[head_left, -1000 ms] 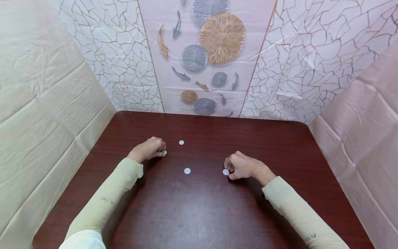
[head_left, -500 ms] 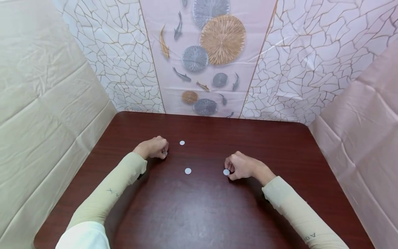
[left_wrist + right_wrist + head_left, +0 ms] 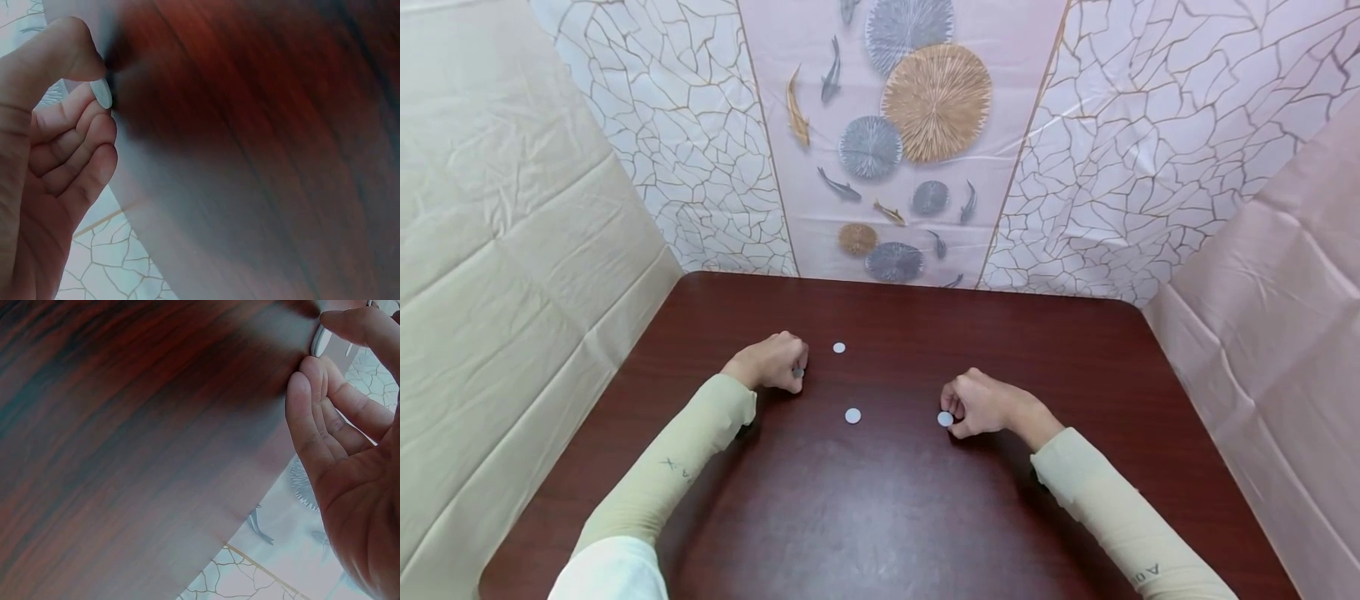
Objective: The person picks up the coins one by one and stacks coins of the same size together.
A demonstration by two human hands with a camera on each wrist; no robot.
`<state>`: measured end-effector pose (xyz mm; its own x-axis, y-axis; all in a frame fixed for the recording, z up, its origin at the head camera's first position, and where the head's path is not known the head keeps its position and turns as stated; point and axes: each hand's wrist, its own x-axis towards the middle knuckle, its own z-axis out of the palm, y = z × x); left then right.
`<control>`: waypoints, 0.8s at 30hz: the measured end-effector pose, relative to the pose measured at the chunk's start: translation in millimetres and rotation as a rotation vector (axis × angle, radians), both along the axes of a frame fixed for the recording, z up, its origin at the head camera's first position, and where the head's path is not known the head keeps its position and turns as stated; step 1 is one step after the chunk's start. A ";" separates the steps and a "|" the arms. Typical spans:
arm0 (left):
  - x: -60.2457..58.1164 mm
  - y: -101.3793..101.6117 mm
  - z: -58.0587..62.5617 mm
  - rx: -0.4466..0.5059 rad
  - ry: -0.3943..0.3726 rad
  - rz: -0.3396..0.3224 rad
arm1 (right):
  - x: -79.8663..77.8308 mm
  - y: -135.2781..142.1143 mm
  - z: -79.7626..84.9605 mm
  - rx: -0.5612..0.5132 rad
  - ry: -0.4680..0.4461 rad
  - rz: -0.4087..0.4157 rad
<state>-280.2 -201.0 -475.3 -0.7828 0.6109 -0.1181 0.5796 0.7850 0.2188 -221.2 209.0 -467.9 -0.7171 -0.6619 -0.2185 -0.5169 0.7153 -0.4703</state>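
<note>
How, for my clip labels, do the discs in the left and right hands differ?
In the head view, the left disc looks shaded and grey; the right disc looks nearly white. The left disc is closer than the right disc to the far edge of the table. Both are small and round: the left hand pinches one, the right hand the other.

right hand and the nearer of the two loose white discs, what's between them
Bare table, as the head view shows: the right hand pinches a white disc, and nothing lies from there to the nearer loose disc.
</note>
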 end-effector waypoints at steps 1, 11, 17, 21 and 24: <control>0.3 -0.2 -0.2 0.000 0.003 0.001 | 0.0 -0.2 0.2 -0.001 -0.002 -0.001; 9.5 -5.7 1.5 0.014 0.036 0.003 | -0.8 -1.0 -1.5 0.003 -0.010 -0.004; 18.3 -8.9 8.9 0.017 0.039 0.002 | -1.6 -0.6 -1.1 -0.008 0.007 0.010; 24.9 -11.9 10.7 0.030 0.030 -0.012 | -1.6 -0.6 -0.8 -0.013 0.007 0.014; 30.3 -14.5 10.4 0.038 0.029 -0.021 | -1.5 -0.6 -1.1 -0.016 0.013 0.020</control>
<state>-250.0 -215.5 -464.9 -0.7726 0.6308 -0.0722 0.6022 0.7641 0.2315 -222.8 208.4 -469.0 -0.7063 -0.6796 -0.1981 -0.5373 0.6969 -0.4751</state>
